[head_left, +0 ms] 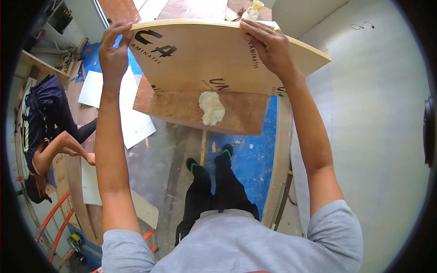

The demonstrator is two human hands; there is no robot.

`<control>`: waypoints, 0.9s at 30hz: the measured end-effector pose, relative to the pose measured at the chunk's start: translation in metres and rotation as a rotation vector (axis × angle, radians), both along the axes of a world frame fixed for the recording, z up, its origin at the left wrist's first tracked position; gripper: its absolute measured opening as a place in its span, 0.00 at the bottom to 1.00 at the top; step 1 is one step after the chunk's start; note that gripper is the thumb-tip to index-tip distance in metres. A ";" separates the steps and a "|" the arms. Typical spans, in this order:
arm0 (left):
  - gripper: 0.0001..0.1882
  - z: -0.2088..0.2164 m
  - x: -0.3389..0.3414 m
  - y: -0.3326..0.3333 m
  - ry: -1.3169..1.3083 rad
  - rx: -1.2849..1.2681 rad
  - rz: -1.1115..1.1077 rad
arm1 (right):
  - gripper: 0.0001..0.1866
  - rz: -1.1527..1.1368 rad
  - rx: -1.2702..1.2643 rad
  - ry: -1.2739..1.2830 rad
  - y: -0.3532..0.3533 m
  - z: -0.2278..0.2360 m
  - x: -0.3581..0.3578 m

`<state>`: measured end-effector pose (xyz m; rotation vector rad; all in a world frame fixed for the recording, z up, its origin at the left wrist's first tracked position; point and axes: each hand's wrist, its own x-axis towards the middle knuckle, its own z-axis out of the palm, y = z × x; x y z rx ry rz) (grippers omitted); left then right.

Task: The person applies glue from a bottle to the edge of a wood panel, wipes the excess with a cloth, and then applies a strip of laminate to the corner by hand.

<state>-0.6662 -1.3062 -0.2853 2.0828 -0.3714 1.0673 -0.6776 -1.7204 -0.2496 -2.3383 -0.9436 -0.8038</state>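
A wide tan laminate board (195,57) with dark printing on its face stands tilted in front of me, over a brown wooden work surface (168,107). My left hand (114,51) pinches its top edge near the left corner, thumb on the near face. Right of the middle, my right hand (271,49) grips the same edge, fingers over the top; part of that grip is hidden. A crumpled white cloth (211,108) lies on the work surface below the board. Behind the top edge, close to my right hand, is a white bottle (251,12) with a yellow top.
At the left another person (54,123) bends over with an arm reaching out. White sheets (132,120) lie to my left. Blue covering (248,164) is on the floor by my feet. Orange rails (52,223) stand at lower left. A pale wall (368,136) runs along the right.
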 end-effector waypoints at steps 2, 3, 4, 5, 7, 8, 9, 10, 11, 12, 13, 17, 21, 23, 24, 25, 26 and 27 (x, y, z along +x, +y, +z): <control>0.14 0.019 -0.002 -0.005 -0.126 0.268 0.115 | 0.14 -0.020 0.086 0.036 0.007 -0.001 0.002; 0.14 0.031 -0.004 -0.018 -0.144 0.363 0.125 | 0.12 -0.039 0.132 0.060 0.011 -0.003 0.000; 0.15 0.040 -0.006 -0.036 -0.167 0.451 0.131 | 0.12 -0.050 0.136 0.028 0.010 -0.007 0.000; 0.12 0.042 -0.009 -0.063 -0.187 0.482 0.055 | 0.13 -0.047 0.136 -0.005 0.011 -0.011 0.007; 0.09 0.051 -0.016 -0.133 -0.138 0.425 -0.161 | 0.13 -0.012 0.193 -0.013 0.020 -0.009 0.005; 0.08 0.055 -0.017 -0.159 -0.075 0.335 -0.302 | 0.10 -0.012 0.250 0.048 0.026 -0.003 0.000; 0.07 0.052 -0.013 -0.168 0.008 0.283 -0.299 | 0.08 -0.020 0.302 0.109 0.028 0.003 -0.006; 0.05 0.049 -0.009 -0.175 0.092 0.231 -0.294 | 0.06 -0.026 0.354 0.172 0.029 0.008 -0.010; 0.03 0.046 -0.008 -0.179 0.176 0.179 -0.288 | 0.07 -0.057 0.331 0.221 0.030 0.011 -0.010; 0.02 0.048 -0.010 -0.184 0.211 0.139 -0.256 | 0.07 -0.095 0.311 0.273 0.029 0.012 -0.008; 0.02 0.051 -0.014 -0.188 0.245 0.099 -0.222 | 0.08 -0.131 0.290 0.324 0.028 0.012 -0.006; 0.03 0.057 -0.015 -0.193 0.419 0.141 -0.162 | 0.09 -0.220 0.242 0.511 0.022 0.020 0.000; 0.05 0.062 -0.007 -0.198 0.465 0.193 -0.210 | 0.15 -0.249 0.231 0.627 0.018 0.024 0.003; 0.05 0.049 -0.001 -0.196 0.292 0.279 -0.203 | 0.16 -0.145 0.186 0.494 0.007 0.014 0.000; 0.06 0.047 -0.001 -0.190 0.339 0.260 -0.232 | 0.17 -0.008 0.161 0.378 -0.002 0.007 0.006; 0.07 0.046 0.000 -0.178 0.396 0.243 -0.240 | 0.19 -0.008 0.135 0.482 -0.003 0.028 -0.013; 0.08 0.049 -0.001 -0.180 0.417 0.206 -0.301 | 0.19 -0.026 0.136 0.348 -0.027 0.028 -0.010; 0.09 0.051 -0.006 -0.179 0.448 0.171 -0.350 | 0.20 -0.032 0.135 0.223 -0.061 0.021 -0.003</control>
